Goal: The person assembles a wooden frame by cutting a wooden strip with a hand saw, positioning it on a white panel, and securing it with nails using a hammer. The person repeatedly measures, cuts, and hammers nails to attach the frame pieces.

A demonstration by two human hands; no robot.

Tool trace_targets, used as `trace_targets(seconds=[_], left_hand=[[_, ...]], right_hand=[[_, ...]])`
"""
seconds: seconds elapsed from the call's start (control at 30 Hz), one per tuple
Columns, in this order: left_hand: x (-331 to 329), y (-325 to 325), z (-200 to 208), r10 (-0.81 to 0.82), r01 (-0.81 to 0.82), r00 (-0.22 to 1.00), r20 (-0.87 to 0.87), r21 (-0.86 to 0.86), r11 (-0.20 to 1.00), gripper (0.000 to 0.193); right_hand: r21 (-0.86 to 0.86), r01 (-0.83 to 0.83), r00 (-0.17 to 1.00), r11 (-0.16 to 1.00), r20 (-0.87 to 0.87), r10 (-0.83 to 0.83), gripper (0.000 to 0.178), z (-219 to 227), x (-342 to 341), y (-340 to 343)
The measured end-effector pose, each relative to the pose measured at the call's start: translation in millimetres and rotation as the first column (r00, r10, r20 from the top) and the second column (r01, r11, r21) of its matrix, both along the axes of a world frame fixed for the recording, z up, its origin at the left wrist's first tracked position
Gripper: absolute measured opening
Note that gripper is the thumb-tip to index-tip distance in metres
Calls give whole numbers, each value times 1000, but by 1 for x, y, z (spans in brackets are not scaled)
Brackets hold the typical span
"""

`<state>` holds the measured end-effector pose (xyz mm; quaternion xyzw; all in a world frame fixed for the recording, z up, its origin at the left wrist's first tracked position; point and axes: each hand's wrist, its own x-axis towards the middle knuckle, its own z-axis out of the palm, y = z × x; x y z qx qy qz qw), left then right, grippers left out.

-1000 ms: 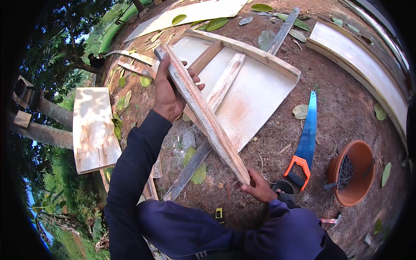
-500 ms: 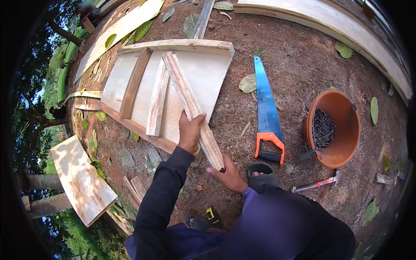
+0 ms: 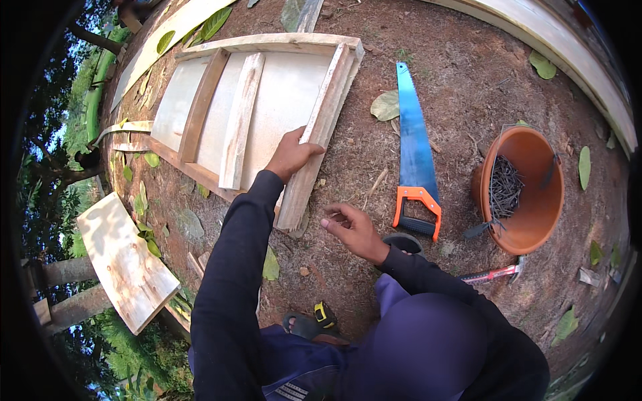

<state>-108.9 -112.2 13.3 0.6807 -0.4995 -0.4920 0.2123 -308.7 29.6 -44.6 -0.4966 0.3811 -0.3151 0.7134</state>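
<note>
A wooden batten [image 3: 298, 200] lies along the right edge of a pale plywood panel [image 3: 287, 93] that is framed with wooden strips. My left hand [image 3: 293, 156] is closed around the batten, thumb on its outer side. My right hand [image 3: 354, 230] hovers over the soil just right of the batten's near end, fingers loosely curled and apart from the thumb, with nothing visible in it. Another pale batten [image 3: 242, 120] rests across the panel's middle. To its left, a darker crosspiece [image 3: 203, 107] spans the panel between the far and near frame strips.
A handsaw [image 3: 416, 147] with an orange and black handle lies right of the panel. Beyond it stands an orange-brown bucket [image 3: 535, 227] holding nails [image 3: 506, 187]. A hammer [image 3: 491, 274] and a tape measure [image 3: 325, 314] lie near my feet. At left is a board [image 3: 127, 260].
The batten has gone from being held tilted in both hands to lying along the panel's right edge. My right hand has let go of its near end.
</note>
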Motion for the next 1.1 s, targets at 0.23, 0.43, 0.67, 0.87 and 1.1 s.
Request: trace_targets(seconds=[0.23,0.43,0.67,0.87,1.1], left_hand=[[0,0,5,32,-22,992,-119,84,996,62],[16,11,16,102,-90,959,-263,58,994,80],[39,55,15,15,1,982,-188,86,996,70],[44,60,-8,73,-60,960,-271,55,997,71],[38,63,-2,29,-48,945,-324,-52,997,82]], right_hand=[[170,-142,970,975,221,103,60,-11,48,-15],[390,-218,936,895,344,78,30,-3,72,-25],[357,-109,955,928,297,-2,28,-7,82,-20],[218,-21,996,976,92,1,23,-16,81,-20],[-470,-341,836,814,-547,35,39,3,77,-6]])
